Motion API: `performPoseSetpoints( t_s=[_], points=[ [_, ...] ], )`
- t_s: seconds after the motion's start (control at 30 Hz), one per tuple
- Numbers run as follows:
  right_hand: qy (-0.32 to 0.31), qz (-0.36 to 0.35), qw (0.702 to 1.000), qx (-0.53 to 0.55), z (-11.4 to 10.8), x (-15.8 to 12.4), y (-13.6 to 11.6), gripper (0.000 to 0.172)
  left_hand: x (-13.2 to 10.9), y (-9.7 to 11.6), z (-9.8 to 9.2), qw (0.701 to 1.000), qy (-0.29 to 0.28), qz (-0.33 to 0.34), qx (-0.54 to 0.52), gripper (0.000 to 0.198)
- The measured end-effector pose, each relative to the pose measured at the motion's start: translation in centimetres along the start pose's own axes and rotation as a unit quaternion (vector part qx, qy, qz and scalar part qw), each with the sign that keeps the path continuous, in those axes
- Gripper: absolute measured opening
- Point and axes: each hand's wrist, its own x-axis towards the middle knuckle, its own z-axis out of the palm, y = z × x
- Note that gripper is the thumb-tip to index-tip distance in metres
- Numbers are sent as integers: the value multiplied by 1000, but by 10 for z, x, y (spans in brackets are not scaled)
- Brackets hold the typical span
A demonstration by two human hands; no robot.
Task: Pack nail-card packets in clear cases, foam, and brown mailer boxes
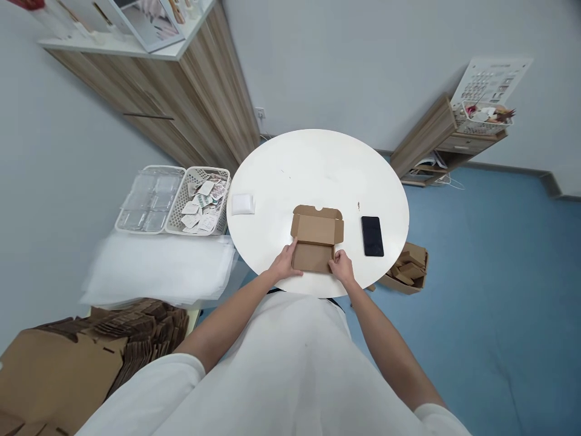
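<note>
A small brown cardboard box (313, 257) lies on the white round table near its front edge. Its lid (316, 229) is raised and folded back away from me, with side flaps and a notch in the far edge. The tray part looks empty. My left hand (285, 264) holds the box's left side, thumb along the near edge and fingers at the left wall. At the right wall, my right hand (341, 265) is closed with its fingers pinched on the box's near right corner.
On the round table (318, 163) lie a black phone (372, 236) and a small white packet stack (242, 204). Left stand baskets of clear cases (149, 200) and small packets (204, 206), white sheets (158, 266) and flattened cardboard (59, 375). A carton of boxes (408, 269) is at right.
</note>
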Motion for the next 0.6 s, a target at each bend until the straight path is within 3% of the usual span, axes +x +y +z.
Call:
performPoseSetpoints(
  t_s=[0.13,0.33,0.6],
  points=[
    [16,-14,1000,-3,-2,8,2,14,-6,0,8,996,33,-17,-81,106],
    [43,-16,999,24,-5,19,2,12,-3,9,17,988,44,-30,-142,66],
    [13,-24,994,104,-11,17,5,30,4,8,24,967,62,-50,-240,74]
  ],
)
